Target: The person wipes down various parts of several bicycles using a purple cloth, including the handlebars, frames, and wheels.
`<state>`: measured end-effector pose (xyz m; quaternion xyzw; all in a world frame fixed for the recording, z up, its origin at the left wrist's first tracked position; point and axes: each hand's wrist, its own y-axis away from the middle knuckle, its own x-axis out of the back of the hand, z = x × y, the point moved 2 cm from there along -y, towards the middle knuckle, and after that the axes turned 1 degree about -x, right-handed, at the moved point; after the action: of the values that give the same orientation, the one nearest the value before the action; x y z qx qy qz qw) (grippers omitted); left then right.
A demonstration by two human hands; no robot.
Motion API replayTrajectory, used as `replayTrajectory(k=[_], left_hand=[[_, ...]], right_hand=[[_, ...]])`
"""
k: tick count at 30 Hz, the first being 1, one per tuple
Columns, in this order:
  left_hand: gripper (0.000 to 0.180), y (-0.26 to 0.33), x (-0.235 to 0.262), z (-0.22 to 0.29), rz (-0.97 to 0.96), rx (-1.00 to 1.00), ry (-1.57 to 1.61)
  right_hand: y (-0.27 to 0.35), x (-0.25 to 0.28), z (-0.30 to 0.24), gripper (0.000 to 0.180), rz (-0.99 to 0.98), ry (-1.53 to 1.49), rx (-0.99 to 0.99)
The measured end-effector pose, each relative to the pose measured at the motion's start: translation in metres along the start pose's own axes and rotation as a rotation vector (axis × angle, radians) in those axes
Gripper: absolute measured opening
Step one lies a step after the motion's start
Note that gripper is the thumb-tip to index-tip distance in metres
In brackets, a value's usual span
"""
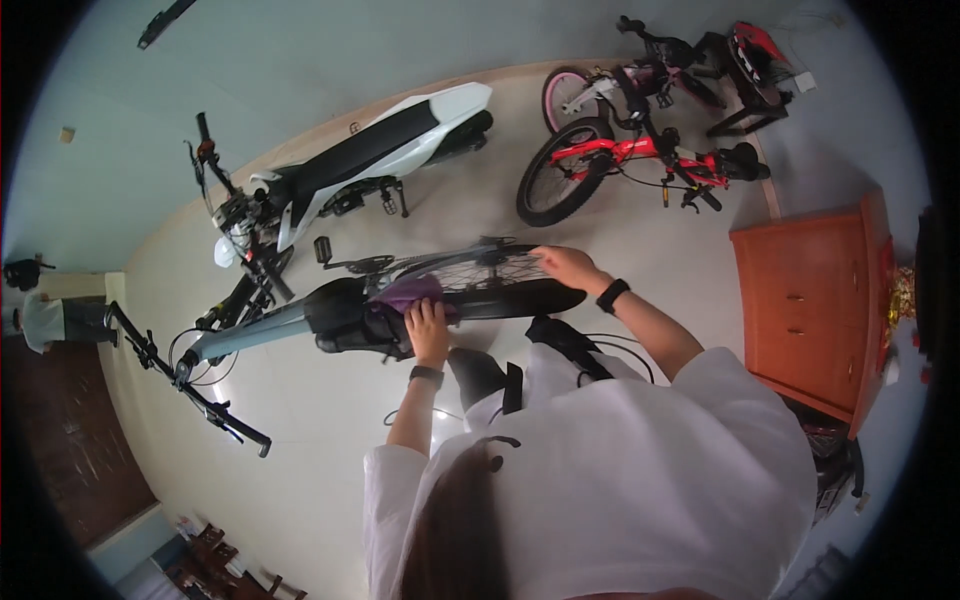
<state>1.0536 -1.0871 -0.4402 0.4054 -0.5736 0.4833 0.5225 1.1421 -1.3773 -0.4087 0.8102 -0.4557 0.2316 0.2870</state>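
Under left fingers [425, 310], purple cloth [408, 290], near right fingers [546, 254], rear wheel [490, 264].

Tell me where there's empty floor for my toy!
Bare floor lies between the black handlebars and the person's left forearm. Another patch sits between the red bike, the wooden cabinet and the right forearm. It's crowded where the left hand touches the purple cloth and the right hand is at the back wheel.

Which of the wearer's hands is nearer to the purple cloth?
Left. The left hand touches the purple cloth; the right hand is apart, to the cloth's right, at the rear wheel.
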Motion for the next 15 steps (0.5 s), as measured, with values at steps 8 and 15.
replayTrajectory(k=[8,15], left_hand=[[0.014,0.029,-0.035,0.037,-0.425,0.057,-0.236],[0.033,0.059,-0.003,0.039,-0.710,0.503,0.236]], right_hand=[[0.145,0.065,0.216,0.023,0.279,-0.026,-0.606],[0.262,-0.038,0.286,0.012,-0.097,-0.914,-0.779]])
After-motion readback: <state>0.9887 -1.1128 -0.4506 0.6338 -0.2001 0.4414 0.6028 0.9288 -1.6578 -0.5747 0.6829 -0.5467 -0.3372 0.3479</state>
